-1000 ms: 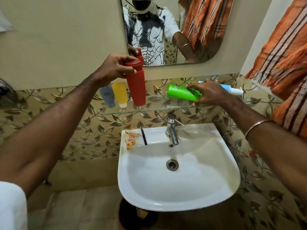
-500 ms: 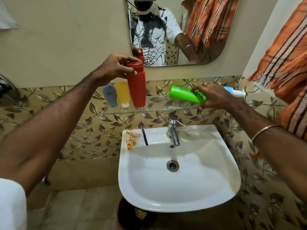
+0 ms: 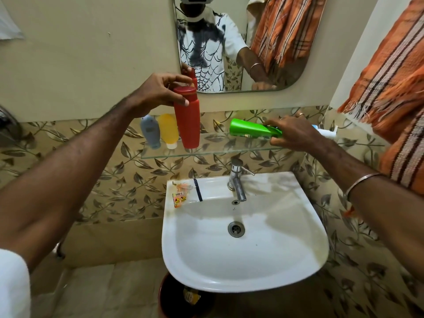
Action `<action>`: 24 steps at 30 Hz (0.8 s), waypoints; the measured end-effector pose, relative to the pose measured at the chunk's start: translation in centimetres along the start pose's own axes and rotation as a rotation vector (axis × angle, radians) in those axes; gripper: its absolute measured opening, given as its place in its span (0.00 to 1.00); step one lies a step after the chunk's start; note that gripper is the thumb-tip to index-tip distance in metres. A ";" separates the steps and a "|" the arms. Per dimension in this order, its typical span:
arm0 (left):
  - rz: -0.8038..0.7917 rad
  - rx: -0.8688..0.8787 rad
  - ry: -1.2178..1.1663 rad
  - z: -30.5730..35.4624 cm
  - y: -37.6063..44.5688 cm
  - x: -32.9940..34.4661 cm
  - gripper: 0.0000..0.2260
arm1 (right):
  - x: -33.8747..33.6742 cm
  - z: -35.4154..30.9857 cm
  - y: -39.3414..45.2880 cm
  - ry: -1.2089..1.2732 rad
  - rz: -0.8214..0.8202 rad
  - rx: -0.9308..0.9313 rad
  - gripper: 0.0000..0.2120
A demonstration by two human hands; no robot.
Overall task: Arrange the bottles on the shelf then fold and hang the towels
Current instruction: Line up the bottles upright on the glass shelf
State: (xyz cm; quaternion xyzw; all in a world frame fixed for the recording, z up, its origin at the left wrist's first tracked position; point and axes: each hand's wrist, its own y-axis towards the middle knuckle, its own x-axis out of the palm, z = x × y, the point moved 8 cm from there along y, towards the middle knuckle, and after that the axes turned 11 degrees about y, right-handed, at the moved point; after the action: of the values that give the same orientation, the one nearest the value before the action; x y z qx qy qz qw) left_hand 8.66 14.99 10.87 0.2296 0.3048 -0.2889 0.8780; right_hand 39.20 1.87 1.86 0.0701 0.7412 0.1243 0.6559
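Left grip (image 3: 158, 92) pinches red bottle (image 3: 188, 120) at its cap; right grip (image 3: 291, 134) holds green bottle (image 3: 250, 130), seemingly sideways.

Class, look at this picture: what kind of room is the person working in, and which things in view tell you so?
Most likely a small home bathroom. A white washbasin with a tap hangs on the tiled wall, a mirror hangs above it, and a glass shelf carries toiletry bottles.

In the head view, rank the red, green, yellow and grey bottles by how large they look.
1. red bottle, upright in the left hand
2. green bottle, lying sideways, partly covered by the right hand
3. yellow bottle and grey bottle: look alike, unranked
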 end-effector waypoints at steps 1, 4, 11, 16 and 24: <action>0.009 0.018 0.018 0.2 0.1 -0.1 0.27 | 0.0 0.0 -0.1 0.014 0.003 -0.003 0.26; 0.143 0.128 0.139 2.1 -0.2 -0.6 0.25 | -0.1 -0.1 -0.2 0.046 0.007 -0.008 0.27; 0.498 0.674 0.906 11.0 -2.8 5.7 0.15 | 0.4 0.3 0.0 0.142 -0.019 0.006 0.26; 0.054 0.395 0.911 9.9 0.7 17.1 0.27 | -0.4 0.2 -0.2 0.209 -0.007 0.022 0.26; 0.023 0.229 0.996 6.8 4.1 24.0 0.33 | -0.6 0.0 -1.1 0.391 -0.019 0.088 0.24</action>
State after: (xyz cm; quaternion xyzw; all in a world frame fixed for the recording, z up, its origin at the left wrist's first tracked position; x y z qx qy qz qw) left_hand 29.65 5.22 0.61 0.4376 0.6502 -0.1662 0.5984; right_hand 39.35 0.68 2.19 0.0663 0.8599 0.0969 0.4967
